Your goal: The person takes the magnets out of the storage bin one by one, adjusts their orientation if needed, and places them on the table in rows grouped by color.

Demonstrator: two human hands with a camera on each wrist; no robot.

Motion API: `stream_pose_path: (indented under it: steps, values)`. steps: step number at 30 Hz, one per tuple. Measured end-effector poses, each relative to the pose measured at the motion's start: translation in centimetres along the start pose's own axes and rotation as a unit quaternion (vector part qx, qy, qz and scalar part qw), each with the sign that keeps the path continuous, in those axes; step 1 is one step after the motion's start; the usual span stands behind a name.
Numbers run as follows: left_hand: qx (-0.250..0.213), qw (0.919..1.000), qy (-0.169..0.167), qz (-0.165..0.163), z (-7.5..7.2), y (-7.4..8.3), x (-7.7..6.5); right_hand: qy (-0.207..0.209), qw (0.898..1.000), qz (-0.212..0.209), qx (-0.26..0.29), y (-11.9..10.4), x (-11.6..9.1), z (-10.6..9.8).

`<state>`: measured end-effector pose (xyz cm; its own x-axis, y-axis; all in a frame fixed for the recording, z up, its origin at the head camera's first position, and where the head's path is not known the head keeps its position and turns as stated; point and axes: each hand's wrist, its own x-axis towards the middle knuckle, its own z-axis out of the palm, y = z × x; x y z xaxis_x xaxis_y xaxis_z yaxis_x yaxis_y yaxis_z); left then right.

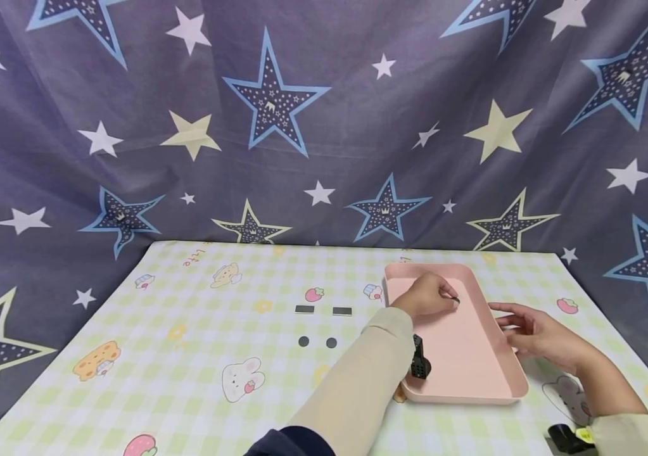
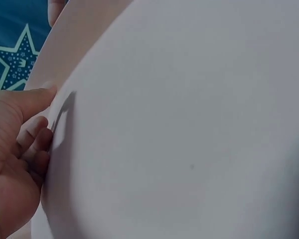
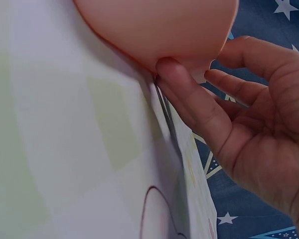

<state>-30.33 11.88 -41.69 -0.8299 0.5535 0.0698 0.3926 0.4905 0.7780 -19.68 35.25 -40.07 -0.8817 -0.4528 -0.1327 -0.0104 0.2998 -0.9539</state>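
Note:
A shallow pink tray (image 1: 472,373) lies on the right part of the table. My left hand (image 1: 429,294) reaches inside it and pinches a small black piece (image 1: 456,299), mostly hidden by the fingertips, close to the tray floor. In the left wrist view, thumb and curled fingers of the left hand (image 2: 20,144) are low over the pale tray floor (image 2: 189,109); the piece itself is not clear there. My right hand (image 1: 546,332) touches the tray's outer right side. Seen from the right wrist, the right hand (image 3: 239,109) has loosely bent fingers against the tray wall (image 3: 164,30).
Left of the tray lie two black rectangles (image 1: 304,310) (image 1: 343,311) and two black discs (image 1: 303,341) (image 1: 331,342). A checked cloth with cartoon prints covers the table (image 1: 187,354). A dark star-patterned curtain (image 1: 301,177) hangs behind.

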Motion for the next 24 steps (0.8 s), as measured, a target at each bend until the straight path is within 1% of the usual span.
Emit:
stream_pose_path:
  steps: [3,7,10,17,24]
  values:
    - [-0.012,0.9999,0.004,0.004,0.0,-0.2,0.1,-0.002,1.000,-0.001,-0.001,0.0,0.1,0.0]
    - [-0.048,0.9988,0.011,-0.010,-0.1,-0.1,0.0,-0.001,1.000,0.000,-0.003,-0.1,0.2,0.2]
    - [-0.060,0.9980,0.017,-0.010,-0.5,0.1,-0.3,-0.001,1.000,0.002,-0.004,-0.2,0.2,0.2]
    - [-0.070,0.9974,0.010,0.018,-1.6,1.0,-0.8,0.000,1.000,0.006,-0.002,-0.3,0.2,0.3]
    - [-0.062,0.9976,0.010,0.027,-2.5,1.6,-1.1,-0.011,1.000,-0.009,0.010,-0.1,0.0,0.1]
